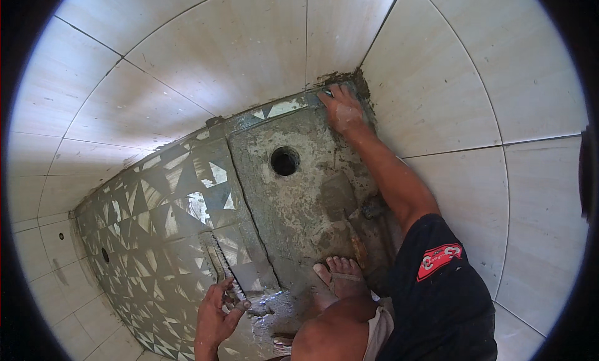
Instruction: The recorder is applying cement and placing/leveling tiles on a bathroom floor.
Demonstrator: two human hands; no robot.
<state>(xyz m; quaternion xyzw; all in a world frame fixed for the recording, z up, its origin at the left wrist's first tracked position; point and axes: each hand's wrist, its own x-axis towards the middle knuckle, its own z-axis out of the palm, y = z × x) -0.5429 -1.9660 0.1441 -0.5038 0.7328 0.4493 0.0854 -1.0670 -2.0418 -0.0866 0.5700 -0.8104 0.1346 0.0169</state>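
Observation:
My left hand (pixel 219 311), low in the view, is closed on the near end of a notched trowel (pixel 216 256). Its toothed edge points away over the mortar-smeared patterned floor tiles (pixel 156 230). My right hand (pixel 345 111) reaches into the far corner, fingers bent down at the end of a narrow patterned tile strip (pixel 284 108) along the wall. A small dark, shiny piece shows under those fingers; its kind is hidden. Wet grey mortar (pixel 268 314) lies beside my left hand.
A round drain hole (pixel 285 161) opens in the rough, untiled floor. Nearer my right foot (pixel 340 277) lies a trowel with an orange-brown handle (pixel 359 250), beside a dark lump (pixel 374 206). Cream wall tiles (pixel 243 46) rise around the floor.

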